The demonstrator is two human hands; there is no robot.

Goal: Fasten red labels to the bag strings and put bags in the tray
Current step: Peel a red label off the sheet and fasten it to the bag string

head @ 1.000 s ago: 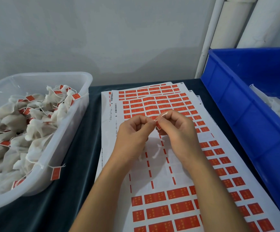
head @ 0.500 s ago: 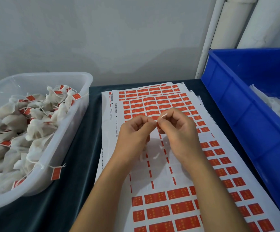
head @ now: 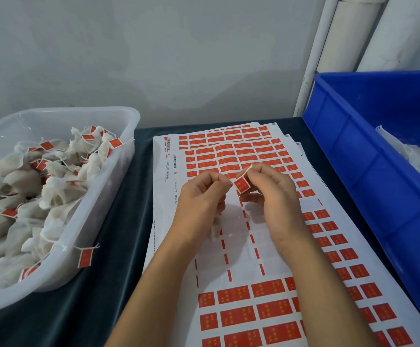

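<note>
- Fingers of the right hand (head: 272,196) pinch a small red label (head: 242,184), which now shows its folded, square face between the two hands; half a second ago it was almost hidden behind the fingertips.
- A short end of white string (head: 248,168) stands out above the right thumb, so the label seems to be folded around the string.
- The left hand (head: 200,199) is curled and its fingertips meet just beside the label; I think it pinches the string there, but the string itself is too thin to see at that place.
- A bit of white under the left hand may be the bag that belongs to this string. I cannot tell this surely, because the hands hide it.
- My judgement: the fastening of this label is nearly done, and the bag must then go into the tray (head: 128,126) on the left.
- This clear plastic tray already holds many white bags (head: 61,186) with red labels, and one labelled string (head: 85,257) hangs over its front wall.
- Under the hands lie several label sheets (head: 241,306), overlapping; the middle rows of the top sheet are already peeled and the near rows are full.
- The sheets rest on a dark cloth-covered table (head: 108,284).
- On the right stands a blue crate (head: 369,171) with some white material (head: 414,159) inside, probably bags without labels.
- Behind is a pale grey wall (head: 178,58), and white pipes (head: 349,33) go up in the right corner.
</note>
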